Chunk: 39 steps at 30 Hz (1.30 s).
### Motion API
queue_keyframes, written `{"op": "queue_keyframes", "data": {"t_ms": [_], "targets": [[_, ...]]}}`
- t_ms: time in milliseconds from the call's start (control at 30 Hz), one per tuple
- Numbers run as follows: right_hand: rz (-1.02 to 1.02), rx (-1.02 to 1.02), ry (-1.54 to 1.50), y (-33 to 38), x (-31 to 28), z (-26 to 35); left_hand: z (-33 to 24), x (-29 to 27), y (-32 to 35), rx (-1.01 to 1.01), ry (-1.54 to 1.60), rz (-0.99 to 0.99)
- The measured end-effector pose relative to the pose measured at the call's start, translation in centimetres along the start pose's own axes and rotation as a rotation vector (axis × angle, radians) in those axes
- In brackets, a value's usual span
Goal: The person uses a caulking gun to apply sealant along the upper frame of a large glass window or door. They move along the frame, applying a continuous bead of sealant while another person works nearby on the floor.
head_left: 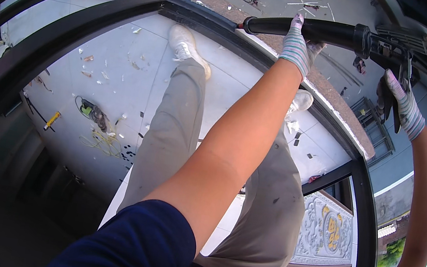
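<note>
A long black caulking gun (340, 36) lies across the upper right of the head view, its nozzle pointing left. My left hand (299, 45), in a striped work glove, is closed around the barrel with the thumb on top. At the gun's rear end my right hand (405, 105), gloved the same way, is closed at the handle and trigger; part of its grip is hidden. The reddish nozzle tip (240, 26) is close to the dark metal frame's sill (203, 22) and the stone ledge beyond it; whether it touches cannot be made out.
Dark frame bars (98, 13) curve around me. On the white tiled floor (126, 52) lie a corded power tool (94, 114), a yellow-handled tool (52, 120), yellow cord (103, 143) and scraps. My shoes (185, 45) stand near the sill. Debris litters the ground beyond the ledge.
</note>
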State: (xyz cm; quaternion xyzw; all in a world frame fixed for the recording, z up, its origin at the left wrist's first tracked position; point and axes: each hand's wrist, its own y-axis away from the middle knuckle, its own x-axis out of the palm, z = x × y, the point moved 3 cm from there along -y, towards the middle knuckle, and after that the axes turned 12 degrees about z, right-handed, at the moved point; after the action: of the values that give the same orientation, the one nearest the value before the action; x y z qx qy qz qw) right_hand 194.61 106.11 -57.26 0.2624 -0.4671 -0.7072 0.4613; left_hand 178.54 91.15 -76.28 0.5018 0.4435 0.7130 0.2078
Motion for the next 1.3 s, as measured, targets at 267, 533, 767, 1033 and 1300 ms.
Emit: {"op": "queue_keyframes", "data": {"t_ms": [267,533,767,1033,1300], "targets": [[-0.027,0.08,0.058,0.4,-3.4,-4.0,2.8,-0.1,1.1,0.004,0.031,-0.028],[0.078,-0.137,0.108,0.7,-2.2,-3.2,3.2,-0.4,1.7,-0.007,0.068,-0.037],[-0.021,-0.055,0.132,1.8,-2.8,-3.9,4.2,-1.9,0.3,-0.047,0.036,0.054],[-0.043,-0.034,0.048,2.5,-4.3,-6.2,6.7,-1.3,1.1,-0.041,0.016,0.021],[-0.104,0.02,0.071,3.4,-5.8,-7.9,9.7,-2.7,1.2,0.011,0.007,0.001]]}}
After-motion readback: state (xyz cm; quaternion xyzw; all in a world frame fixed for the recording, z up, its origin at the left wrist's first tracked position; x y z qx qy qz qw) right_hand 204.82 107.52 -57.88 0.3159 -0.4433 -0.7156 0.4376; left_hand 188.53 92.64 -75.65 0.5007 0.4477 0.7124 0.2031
